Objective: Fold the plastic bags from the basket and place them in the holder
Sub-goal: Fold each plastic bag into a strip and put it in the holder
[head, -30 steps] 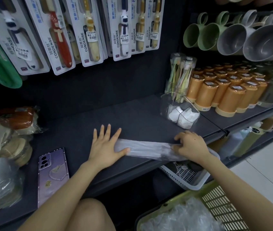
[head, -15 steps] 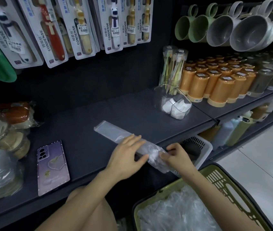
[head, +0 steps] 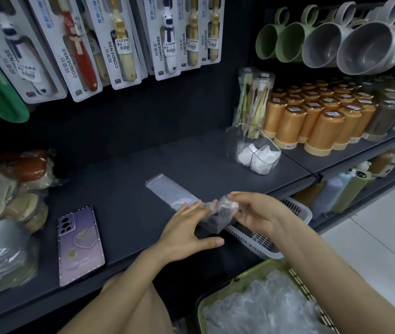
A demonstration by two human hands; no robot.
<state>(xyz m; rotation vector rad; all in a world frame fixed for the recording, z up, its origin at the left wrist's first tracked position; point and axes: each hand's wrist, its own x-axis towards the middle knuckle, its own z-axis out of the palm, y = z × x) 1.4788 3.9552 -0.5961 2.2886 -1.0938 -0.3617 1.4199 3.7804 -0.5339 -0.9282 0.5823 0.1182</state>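
My flat left hand point(head: 187, 229) pinned the plastic bag point(head: 168, 191) at the front edge of the shelf point(head: 119, 186), my right hand point(head: 260, 213) pinching its raised end, a slick fold liable to spring open.

Shelf access: open through the middle, closed off at both ends and along the back.

The dark shelf point(head: 124, 169) lies bare between the phone point(head: 79, 244) at the front left and the clear holder point(head: 256, 153) at the back right; a hand could pass straight in from the front there. A plastic bag point(head: 167, 191) stretched diagonally takes the front centre, with the left hand point(head: 184, 232) and right hand point(head: 259, 213) at its near end. Wrapped goods point(head: 6, 189) block the left end, and toothbrush tubes point(head: 254, 97) and ranks of orange cups point(head: 312, 116) block the right. Hanging toothbrush packs point(head: 119, 39) overhang the back wall. Below the front edge a white basket point(head: 295, 213) juts out at the right, with a green basket point(head: 215, 302) lower and nearer.
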